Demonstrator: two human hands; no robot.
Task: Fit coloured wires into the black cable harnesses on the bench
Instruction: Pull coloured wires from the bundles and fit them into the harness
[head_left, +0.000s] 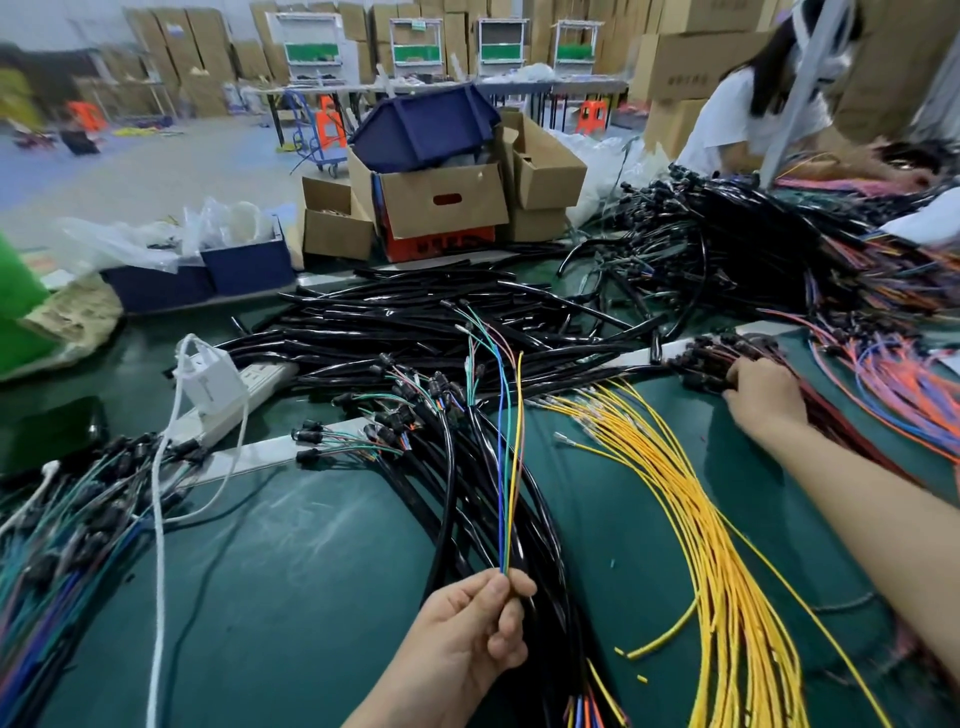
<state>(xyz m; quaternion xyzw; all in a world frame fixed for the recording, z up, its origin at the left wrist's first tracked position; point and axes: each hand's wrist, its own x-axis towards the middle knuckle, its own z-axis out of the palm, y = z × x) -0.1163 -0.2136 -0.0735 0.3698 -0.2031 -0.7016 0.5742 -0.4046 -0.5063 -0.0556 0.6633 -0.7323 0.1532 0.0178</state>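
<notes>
Left hand (467, 639) fingers (501, 618) pinch four coloured wires (506, 467); right hand (766, 397) grips black harnesses (706, 358).

you are getting the widest bare stretch of green mat (311, 597) ahead of your left hand (467, 639), between the white cord (158, 519) and the black harness bundle (467, 493). a narrower strip is lying open between that bundle and the yellow wires (701, 519), beside the thin coloured wires (506, 467) you are holding up. your right forearm (857, 519) is crossing the patch right of the yellow fan. the power strip (234, 405) and black tube pile (441, 322) are blocking the far side.
</notes>
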